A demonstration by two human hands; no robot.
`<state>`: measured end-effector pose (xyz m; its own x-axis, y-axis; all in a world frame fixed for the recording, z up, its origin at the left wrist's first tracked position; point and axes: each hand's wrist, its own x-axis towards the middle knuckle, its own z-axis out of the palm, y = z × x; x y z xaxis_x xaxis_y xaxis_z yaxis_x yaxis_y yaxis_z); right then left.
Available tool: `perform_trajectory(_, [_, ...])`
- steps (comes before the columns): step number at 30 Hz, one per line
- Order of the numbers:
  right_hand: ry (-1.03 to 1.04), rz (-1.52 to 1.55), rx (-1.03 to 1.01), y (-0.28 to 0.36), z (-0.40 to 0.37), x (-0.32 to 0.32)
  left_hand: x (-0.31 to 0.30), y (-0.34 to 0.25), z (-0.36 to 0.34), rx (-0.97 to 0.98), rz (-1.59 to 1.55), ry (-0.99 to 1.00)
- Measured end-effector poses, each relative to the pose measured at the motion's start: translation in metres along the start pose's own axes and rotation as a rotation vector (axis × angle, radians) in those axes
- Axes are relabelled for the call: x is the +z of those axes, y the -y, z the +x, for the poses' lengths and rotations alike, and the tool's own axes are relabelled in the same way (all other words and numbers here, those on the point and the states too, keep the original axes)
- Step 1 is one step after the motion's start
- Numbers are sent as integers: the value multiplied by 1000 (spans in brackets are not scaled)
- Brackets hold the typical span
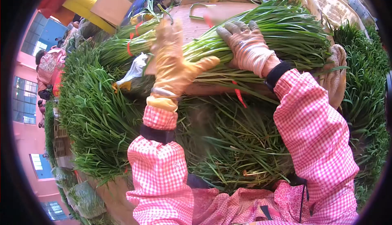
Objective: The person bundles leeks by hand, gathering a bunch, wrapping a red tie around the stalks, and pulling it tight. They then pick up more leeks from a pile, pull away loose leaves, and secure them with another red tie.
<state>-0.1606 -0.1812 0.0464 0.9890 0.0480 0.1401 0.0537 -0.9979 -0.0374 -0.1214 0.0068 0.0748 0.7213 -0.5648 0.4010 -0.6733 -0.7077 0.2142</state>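
A thick bunch of long green stalks [286, 29] lies across a pale board [196, 27], its leaves fanned to the right. My right hand [247, 45], in a striped knit glove with grey fingertips, rests on top of the stalks with its fingers spread. At the pale cut ends, my left hand [173, 59] is held upright in a yellow-orange glove, palm flat and thumb out, slightly blurred. Left of it are smaller bundles [136, 41] tied with red bands. A loose red strip [239, 94] hangs at the board's near edge.
Tall heaps of green leaves stand at the left [94, 119] and right [363, 94]. Loose stalks [245, 143] cover the area before my body. A brown cloth [337, 76] hangs at the board's right end. A person [51, 67] in pink is far left.
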Motion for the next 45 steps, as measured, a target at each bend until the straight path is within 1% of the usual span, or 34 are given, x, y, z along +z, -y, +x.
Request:
perform_trajectory(2, [-16,-5,10,0,0,5,9,-15,14,217,104,61])
perform_trajectory(5, [10,20,-33,-5,0,1,44,-18,30,161,-23,282])
perform_trajectory(6, [18,45,-47,-8,1,1,49,-19,34,83,-54,365])
perform_trajectory(7, [-47,41,-84,-11,2,13,52,-18,37,5,-81,452])
perform_trajectory(8, [14,22,-79,-10,4,5,52,-19,40,-71,-103,540])
perform_trajectory(9, [-23,45,-89,-13,3,10,50,-24,42,-68,6,551])
perform_trajectory(10, [-59,68,-105,-15,3,13,52,-24,41,-21,123,480])
perform_trajectory(12, [-55,89,-117,-16,4,9,64,-22,36,63,349,329])
perform_trajectory(13, [-52,98,-119,-18,3,8,68,-19,34,34,242,287])
perform_trajectory(16, [-129,74,-203,-21,-1,9,64,-16,38,42,22,394])
perform_trajectory(17, [-187,105,-264,-20,-13,-5,61,-14,39,41,-48,426])
perform_trajectory(18, [-376,142,-362,-17,-29,-18,60,-15,39,29,19,441])
perform_trajectory(20, [-350,186,-228,-3,-71,-31,60,-21,39,-1,142,468])
perform_trajectory(22, [130,152,-198,4,-104,-18,61,-22,36,-2,123,447])
perform_trajectory(24, [154,8,-283,5,-136,24,61,-22,34,-7,124,412])
perform_trajectory(25, [118,-45,-298,8,-140,35,62,-23,32,-5,136,389])
perform_trajectory(28, [-107,-8,-359,6,-127,59,61,-25,28,6,138,346])
perform_trajectory(29, [-238,29,-367,10,-117,59,59,-25,29,3,111,399])
perform_trajectory(31, [-203,147,-340,12,-109,51,54,-23,34,-9,64,497])
perform_trajectory(32, [-185,204,-334,14,-102,38,56,-19,34,13,84,470])
perform_trajectory(33, [-151,264,-266,17,-93,28,65,-13,33,33,102,441])
perform_trajectory(34, [-193,289,-221,17,-83,21,75,-7,31,54,117,410])
perform_trajectory(35, [-235,311,-174,14,-72,15,75,-4,33,59,35,445])
perform_trajectory(36, [-275,336,-126,11,-61,10,75,-1,35,60,21,492])
perform_trajectory(38, [-278,574,-104,4,-37,12,69,1,34,63,-10,592])
perform_trajectory(39, [-273,602,-78,4,-35,12,65,-1,36,58,9,634])
perform_trajectory(40, [-267,631,-55,4,-33,12,64,-2,35,47,1,608])
perform_trajectory(42, [-281,551,-120,4,-28,9,66,-6,31,27,-19,569])
perform_trajectory(43, [-288,512,-151,4,-26,8,84,-2,26,57,52,416])
perform_trajectory(45, [-63,254,-207,17,-20,-17,103,7,18,138,80,291])
